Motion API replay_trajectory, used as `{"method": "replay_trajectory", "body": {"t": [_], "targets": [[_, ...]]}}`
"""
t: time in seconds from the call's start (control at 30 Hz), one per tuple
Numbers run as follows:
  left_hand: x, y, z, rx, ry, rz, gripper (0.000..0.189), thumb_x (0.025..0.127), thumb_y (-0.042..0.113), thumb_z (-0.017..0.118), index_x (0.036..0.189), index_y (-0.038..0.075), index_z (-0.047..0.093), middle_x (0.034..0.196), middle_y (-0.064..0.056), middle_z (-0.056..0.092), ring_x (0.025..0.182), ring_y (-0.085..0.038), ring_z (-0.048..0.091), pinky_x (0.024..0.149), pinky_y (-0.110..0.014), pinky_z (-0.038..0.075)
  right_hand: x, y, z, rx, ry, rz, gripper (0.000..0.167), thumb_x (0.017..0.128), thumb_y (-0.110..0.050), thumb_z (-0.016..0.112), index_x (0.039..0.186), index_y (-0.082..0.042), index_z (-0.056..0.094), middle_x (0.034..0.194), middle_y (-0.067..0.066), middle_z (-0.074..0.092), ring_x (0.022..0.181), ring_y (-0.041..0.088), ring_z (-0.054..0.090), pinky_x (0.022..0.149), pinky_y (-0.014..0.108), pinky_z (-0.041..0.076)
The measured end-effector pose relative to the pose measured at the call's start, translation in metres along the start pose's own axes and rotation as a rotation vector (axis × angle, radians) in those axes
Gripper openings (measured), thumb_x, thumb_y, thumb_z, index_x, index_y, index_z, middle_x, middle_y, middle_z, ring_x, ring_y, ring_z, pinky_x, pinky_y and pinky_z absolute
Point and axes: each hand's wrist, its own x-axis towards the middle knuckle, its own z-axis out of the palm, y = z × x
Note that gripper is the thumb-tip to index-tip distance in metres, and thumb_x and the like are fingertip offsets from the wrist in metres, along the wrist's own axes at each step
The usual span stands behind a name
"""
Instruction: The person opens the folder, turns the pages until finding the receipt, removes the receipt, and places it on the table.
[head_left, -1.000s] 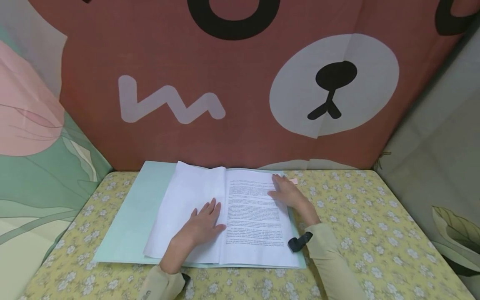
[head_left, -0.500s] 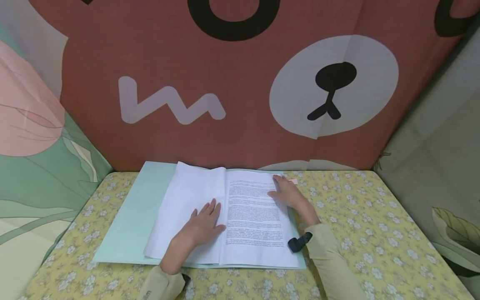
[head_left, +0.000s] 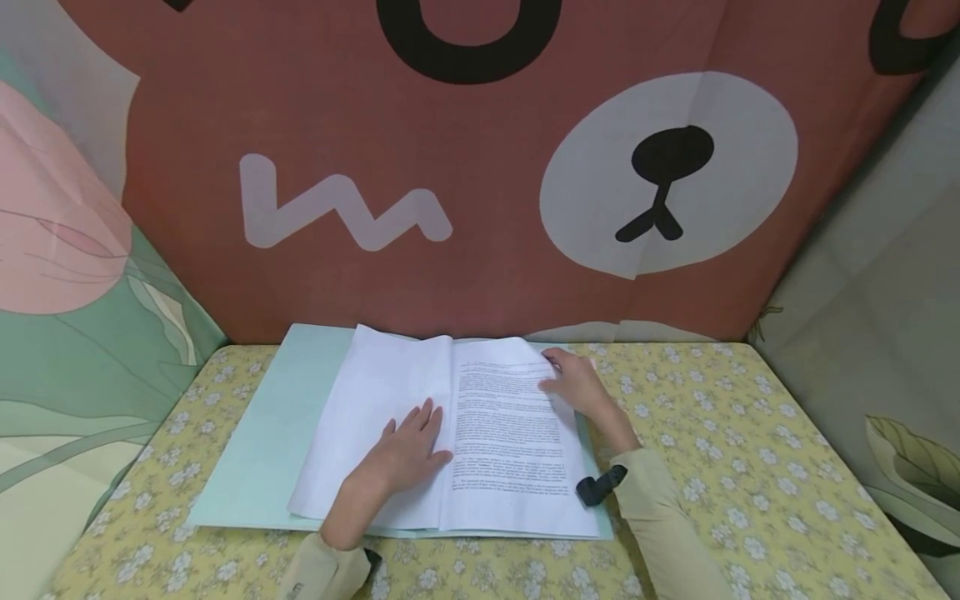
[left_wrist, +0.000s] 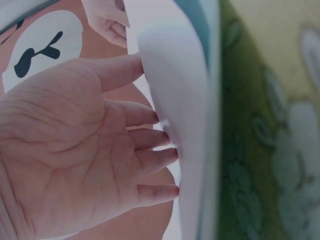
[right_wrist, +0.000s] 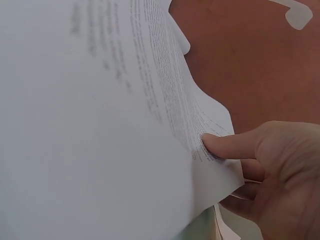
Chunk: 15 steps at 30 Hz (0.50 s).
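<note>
Mint-green folder (head_left: pixel 258 450) lies open on the yellow floral tablecloth (head_left: pixel 697 433) in the head view, its far edge close to the red-brown bear-print backdrop (head_left: pixel 480 283). On the folder lie the left page (head_left: pixel 360 400), which looks blank, and the right page (head_left: pixel 510 442), printed; the fold between these 2 runs away from the person, and their long axis points the same way, toward the backdrop. The left hand (head_left: pixel 405 454) rests with fingers extended on the left page, covering its inner part; the right hand (head_left: pixel 583 387) hides the far outer corner of the right page. A black device (head_left: pixel 600 485) sits by the right cuff.

Left wrist view: the thumb and 4 fingers are spread, tips touching the paper.

Right wrist view: the right hand pinches the right page near its corner, thumb over the print, fingers beneath; the sheet bends, and its nearest lines are blurred.
</note>
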Motion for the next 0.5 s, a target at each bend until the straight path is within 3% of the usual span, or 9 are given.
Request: {"method": "replay_trajectory", "body": {"t": [0.27,0.4,0.5], "targets": [[0.001,-0.001,0.001,0.004,-0.001,0.001,0.069,0.106,0.034,0.059,0.158,-0.003,0.035,0.168,-0.022,0.025,0.155,-0.039,0.023,0.123,-0.061,0.019,-0.001,-0.007,-0.004,0.104,0.092,-0.045,0.041,0.098,-0.002,0.069,0.137,0.004,0.060,0.132,0.023,0.066,0.121,0.038,0.063,0.100,0.050,0.053],[0.001,-0.001,0.001,0.003,-0.001,-0.006,0.069,0.106,0.034,0.059,0.159,-0.003,0.035,0.168,-0.022,0.025,0.155,-0.039,0.023,0.123,-0.061,0.019,-0.003,-0.012,-0.008,0.170,0.153,-0.009,0.038,0.101,-0.010,0.067,0.137,0.005,0.061,0.132,0.025,0.065,0.114,0.039,0.065,0.092,0.050,0.055],[0.001,-0.001,0.001,-0.008,0.007,-0.007,0.068,0.106,0.033,0.058,0.158,-0.003,0.036,0.167,-0.022,0.026,0.155,-0.039,0.023,0.123,-0.060,0.020,-0.003,-0.016,-0.012,0.263,0.220,0.064,0.041,0.101,-0.011,0.066,0.137,0.008,0.059,0.132,0.027,0.064,0.115,0.042,0.064,0.093,0.051,0.054]]}}
